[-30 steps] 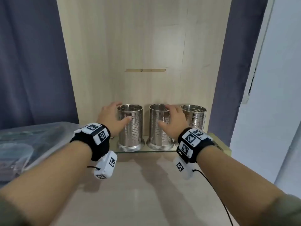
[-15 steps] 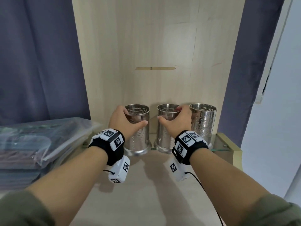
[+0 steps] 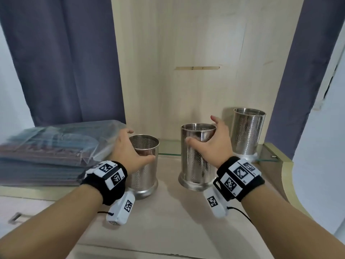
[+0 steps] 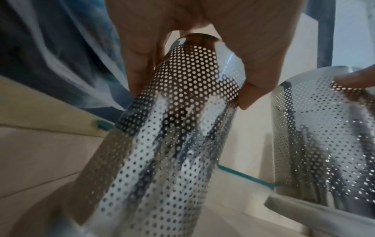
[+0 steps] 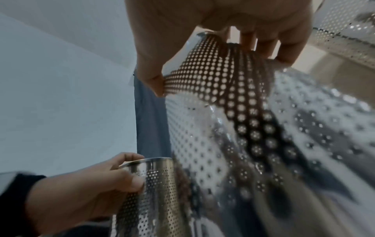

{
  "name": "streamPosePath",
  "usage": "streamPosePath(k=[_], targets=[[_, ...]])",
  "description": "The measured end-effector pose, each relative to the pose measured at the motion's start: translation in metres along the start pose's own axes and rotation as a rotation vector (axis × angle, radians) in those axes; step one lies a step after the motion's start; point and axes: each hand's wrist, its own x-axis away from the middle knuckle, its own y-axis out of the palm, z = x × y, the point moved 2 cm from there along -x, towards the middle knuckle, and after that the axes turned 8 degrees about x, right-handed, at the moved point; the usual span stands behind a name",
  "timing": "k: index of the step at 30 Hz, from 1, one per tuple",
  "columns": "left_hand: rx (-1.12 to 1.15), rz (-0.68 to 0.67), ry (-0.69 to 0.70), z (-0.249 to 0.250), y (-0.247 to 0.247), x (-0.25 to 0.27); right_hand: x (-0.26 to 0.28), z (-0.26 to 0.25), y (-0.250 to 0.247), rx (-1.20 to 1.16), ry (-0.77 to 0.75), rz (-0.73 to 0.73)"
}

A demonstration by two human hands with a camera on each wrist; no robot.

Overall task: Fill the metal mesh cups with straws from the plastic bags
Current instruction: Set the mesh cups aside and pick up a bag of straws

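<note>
Two hands each grip a perforated metal cup near its rim on the pale bench (image 3: 168,221). Left hand (image 3: 127,152) wraps the left cup (image 3: 144,176); right hand (image 3: 214,146) wraps the middle cup (image 3: 194,165). Third cup (image 3: 248,133) stands behind on a glass shelf (image 3: 169,148). Bagged straws (image 3: 52,146) lie stacked at left.

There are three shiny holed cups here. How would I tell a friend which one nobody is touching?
Start at the pale wooden back panel and look down to the glass shelf at its foot. The untouched cup stands at the far right of that shelf, next to the blue curtain. Unlike the two nearer cups, each gripped by a hand, it stands alone and farthest back.
</note>
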Motion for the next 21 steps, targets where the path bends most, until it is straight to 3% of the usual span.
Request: streamPosePath(k=[7,15,18,21], targets=[[0.032,0.016,-0.002,-0.018,0.007,0.001,0.027,-0.008,0.016,0.101,-0.046,-0.123],[0.086,-0.099,-0.068,-0.026,0.001,0.006,0.049,-0.025,0.025,0.118,-0.07,-0.27],[-0.065,-0.154,-0.012,-0.012,-0.017,0.018,0.057,-0.033,0.033,0.118,-0.096,-0.332],[-0.015,-0.159,0.068,0.014,-0.046,0.042,0.066,-0.042,0.043,0.11,-0.122,-0.38]])
